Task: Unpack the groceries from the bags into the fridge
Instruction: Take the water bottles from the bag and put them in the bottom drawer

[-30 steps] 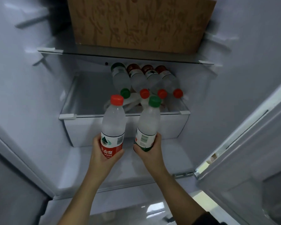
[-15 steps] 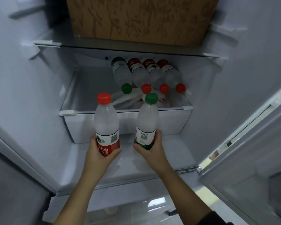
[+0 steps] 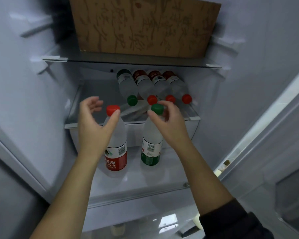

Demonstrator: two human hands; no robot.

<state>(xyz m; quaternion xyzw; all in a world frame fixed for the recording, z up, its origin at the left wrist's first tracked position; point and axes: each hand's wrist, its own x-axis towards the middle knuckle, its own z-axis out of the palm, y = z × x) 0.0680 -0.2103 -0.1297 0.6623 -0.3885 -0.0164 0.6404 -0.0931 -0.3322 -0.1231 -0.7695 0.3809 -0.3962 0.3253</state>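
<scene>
Cylindrical clear-plastic red-capped bottle (image 3: 118,144) was set at 9 o'clock of green-capped bottle (image 3: 150,138); left hand (image 3: 93,125) was held wide; grip of right hand (image 3: 171,123) could not be told.

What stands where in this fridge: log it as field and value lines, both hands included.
red-capped bottle: upright on the lower shelf, left
green-capped bottle: upright beside it, right
left hand: thumb at the red cap, fingers spread
right hand: curled around the green cap; grip unclear
lying bottles: four side by side, one green cap, three red
cardboard box: on the glass shelf above
</scene>
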